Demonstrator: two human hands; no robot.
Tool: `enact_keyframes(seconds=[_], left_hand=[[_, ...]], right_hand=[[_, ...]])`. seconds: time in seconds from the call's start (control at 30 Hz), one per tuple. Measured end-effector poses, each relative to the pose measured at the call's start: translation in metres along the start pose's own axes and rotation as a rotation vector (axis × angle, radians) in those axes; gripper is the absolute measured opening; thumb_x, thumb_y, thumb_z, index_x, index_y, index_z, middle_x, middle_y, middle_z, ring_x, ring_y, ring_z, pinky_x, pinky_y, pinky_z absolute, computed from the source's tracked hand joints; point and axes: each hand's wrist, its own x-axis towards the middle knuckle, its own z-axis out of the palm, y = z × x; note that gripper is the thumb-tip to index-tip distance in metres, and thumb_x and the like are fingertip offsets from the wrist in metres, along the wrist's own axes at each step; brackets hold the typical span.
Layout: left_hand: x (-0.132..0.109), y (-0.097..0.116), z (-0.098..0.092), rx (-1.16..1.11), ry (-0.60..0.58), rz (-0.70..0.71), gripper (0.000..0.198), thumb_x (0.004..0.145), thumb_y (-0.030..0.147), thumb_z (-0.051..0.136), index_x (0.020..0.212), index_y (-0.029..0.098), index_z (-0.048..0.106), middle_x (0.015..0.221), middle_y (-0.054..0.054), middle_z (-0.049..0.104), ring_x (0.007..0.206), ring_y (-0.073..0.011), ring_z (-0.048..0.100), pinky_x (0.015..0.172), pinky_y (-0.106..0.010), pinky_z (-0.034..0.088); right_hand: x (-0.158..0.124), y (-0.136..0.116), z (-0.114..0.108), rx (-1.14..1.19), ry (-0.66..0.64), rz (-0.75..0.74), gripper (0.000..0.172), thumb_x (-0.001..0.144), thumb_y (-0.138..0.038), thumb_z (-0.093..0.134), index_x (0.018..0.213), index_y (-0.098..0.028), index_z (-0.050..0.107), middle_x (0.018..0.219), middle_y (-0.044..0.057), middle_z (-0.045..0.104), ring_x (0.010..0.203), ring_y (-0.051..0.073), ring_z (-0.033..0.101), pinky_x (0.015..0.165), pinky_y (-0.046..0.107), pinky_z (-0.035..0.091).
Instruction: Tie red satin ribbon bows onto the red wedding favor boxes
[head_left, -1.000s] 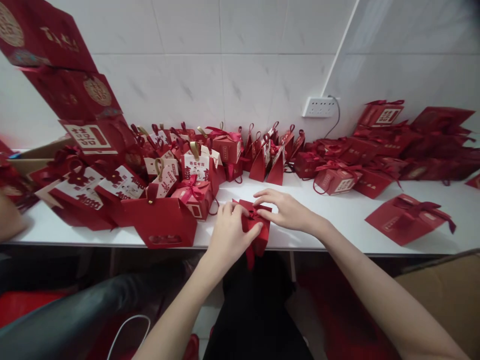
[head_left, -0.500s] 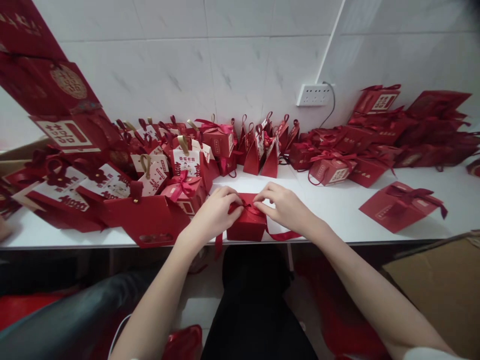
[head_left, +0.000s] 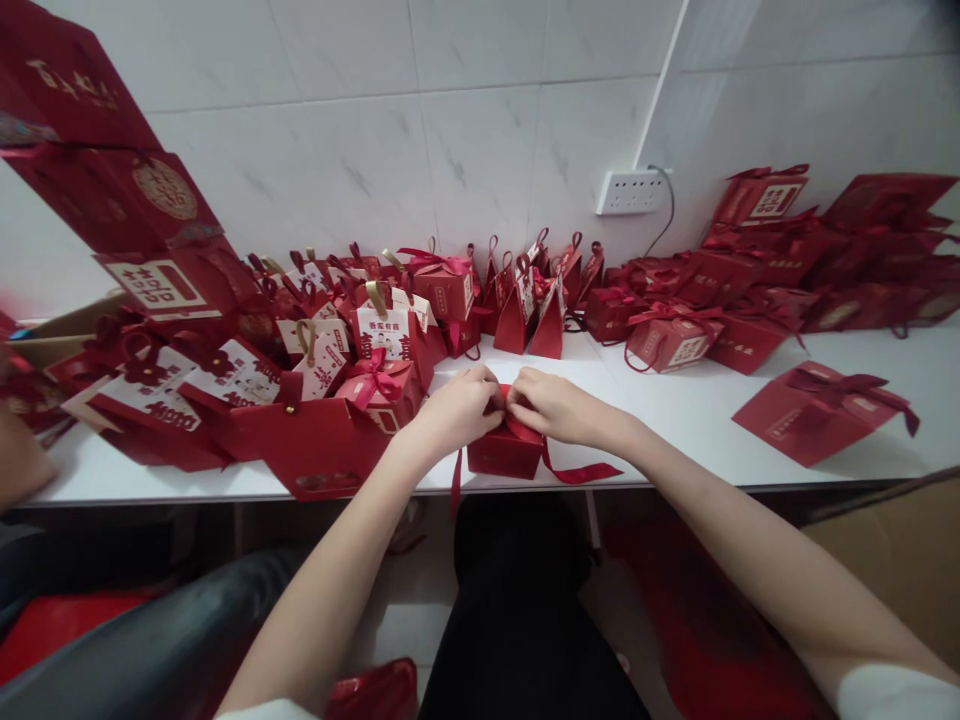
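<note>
A small red gift box (head_left: 504, 456) stands near the front edge of the white table, with a red ribbon (head_left: 581, 473) around its top. One ribbon tail lies to the right on the table and another hangs over the edge at left. My left hand (head_left: 469, 402) and my right hand (head_left: 546, 403) meet above the lid, fingers bent and closed on the ribbon. Their fingers hide most of the knot or loop there. Just left of the box sits another red box (head_left: 386, 388) with a tied bow.
Several red bags and boxes crowd the table's left side and back, with a tall box stack (head_left: 150, 195) at far left. A bowed box (head_left: 817, 415) stands at right, below more piled boxes. A power strip (head_left: 634, 192) is on the wall. A co-worker's arm (head_left: 22, 440) shows at left.
My hands have drawn closer together over the box, with the ribbon pinched between them. The whole view has shifted slightly, and the co-worker's arm shows more at left.
</note>
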Motion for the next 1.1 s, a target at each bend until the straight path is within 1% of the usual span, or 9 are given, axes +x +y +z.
enact_keyframes(seconds=[0.1, 0.23, 0.33, 0.43, 0.6, 0.73, 0.83, 0.97, 1.1], left_hand=[[0.0, -0.002, 0.006, -0.056, 0.049, 0.041, 0.009, 0.078, 0.014, 0.053, 0.074, 0.017, 0.061, 0.092, -0.006, 0.057, 0.091, -0.0204, 0.057, 0.087, -0.035, 0.047], [-0.001, -0.004, 0.016, -0.227, 0.181, 0.046, 0.009, 0.08, 0.013, 0.05, 0.073, 0.017, 0.054, 0.096, -0.006, 0.056, 0.092, -0.0181, 0.057, 0.088, -0.034, 0.047], [-0.004, -0.006, 0.022, -0.292, 0.255, 0.021, 0.007, 0.082, 0.015, 0.048, 0.076, 0.018, 0.052, 0.106, -0.009, 0.053, 0.102, -0.019, 0.056, 0.093, -0.036, 0.044], [-0.006, -0.006, 0.024, -0.309, 0.266, 0.007, 0.007, 0.082, 0.015, 0.048, 0.077, 0.018, 0.051, 0.111, -0.01, 0.052, 0.106, -0.0193, 0.055, 0.096, -0.037, 0.043], [-0.004, 0.0, 0.021, -0.187, 0.208, -0.016, 0.006, 0.078, 0.013, 0.052, 0.074, 0.018, 0.05, 0.113, -0.011, 0.052, 0.1, -0.0204, 0.057, 0.09, -0.036, 0.046], [-0.001, 0.006, 0.014, -0.065, 0.128, 0.021, 0.004, 0.076, 0.016, 0.057, 0.075, 0.018, 0.052, 0.115, -0.01, 0.053, 0.094, -0.0207, 0.059, 0.084, -0.035, 0.048], [-0.002, 0.009, 0.011, 0.01, 0.104, 0.023, 0.002, 0.079, 0.018, 0.054, 0.077, 0.018, 0.053, 0.109, -0.008, 0.056, 0.091, -0.0199, 0.059, 0.079, -0.033, 0.048], [-0.005, 0.013, 0.016, 0.031, 0.181, -0.016, 0.007, 0.084, 0.019, 0.047, 0.081, 0.018, 0.052, 0.101, -0.007, 0.058, 0.09, -0.02, 0.057, 0.076, -0.032, 0.047], [-0.006, 0.016, 0.023, -0.08, 0.288, -0.086, 0.006, 0.085, 0.018, 0.045, 0.081, 0.019, 0.051, 0.106, -0.007, 0.057, 0.094, -0.0194, 0.058, 0.077, -0.031, 0.047]], right_hand=[[-0.007, 0.007, 0.009, 0.146, 0.128, 0.005, 0.008, 0.082, -0.015, 0.049, 0.075, -0.017, 0.053, 0.078, 0.004, 0.052, 0.067, 0.015, 0.05, 0.063, 0.027, 0.04], [-0.01, 0.01, 0.016, 0.245, 0.239, 0.003, 0.005, 0.079, -0.014, 0.051, 0.079, -0.017, 0.054, 0.081, 0.003, 0.053, 0.068, 0.014, 0.052, 0.065, 0.027, 0.041], [-0.008, 0.009, 0.015, 0.26, 0.243, -0.004, 0.004, 0.077, -0.015, 0.051, 0.078, -0.018, 0.055, 0.082, 0.003, 0.055, 0.07, 0.015, 0.052, 0.068, 0.028, 0.041], [-0.007, 0.01, 0.013, 0.331, 0.234, 0.046, 0.004, 0.074, -0.015, 0.051, 0.071, -0.018, 0.052, 0.074, 0.0, 0.053, 0.065, 0.013, 0.049, 0.065, 0.027, 0.039], [-0.005, 0.015, 0.016, 0.565, 0.156, 0.088, 0.004, 0.069, -0.018, 0.048, 0.072, -0.019, 0.052, 0.067, -0.003, 0.049, 0.06, 0.011, 0.044, 0.06, 0.025, 0.036], [-0.005, 0.016, 0.018, 0.567, 0.156, 0.112, 0.005, 0.069, -0.019, 0.048, 0.071, -0.018, 0.052, 0.069, -0.003, 0.05, 0.062, 0.012, 0.045, 0.062, 0.026, 0.037], [-0.007, 0.014, 0.016, 0.53, 0.152, 0.104, 0.004, 0.068, -0.018, 0.049, 0.069, -0.018, 0.052, 0.073, -0.002, 0.051, 0.066, 0.013, 0.046, 0.066, 0.027, 0.037], [-0.009, 0.011, 0.013, 0.444, 0.157, 0.073, 0.002, 0.07, -0.017, 0.049, 0.07, -0.019, 0.05, 0.074, -0.002, 0.049, 0.067, 0.013, 0.046, 0.067, 0.027, 0.037], [-0.009, 0.011, 0.015, 0.423, 0.182, 0.085, 0.004, 0.072, -0.02, 0.052, 0.069, -0.019, 0.049, 0.074, -0.002, 0.049, 0.065, 0.012, 0.045, 0.066, 0.027, 0.037]])
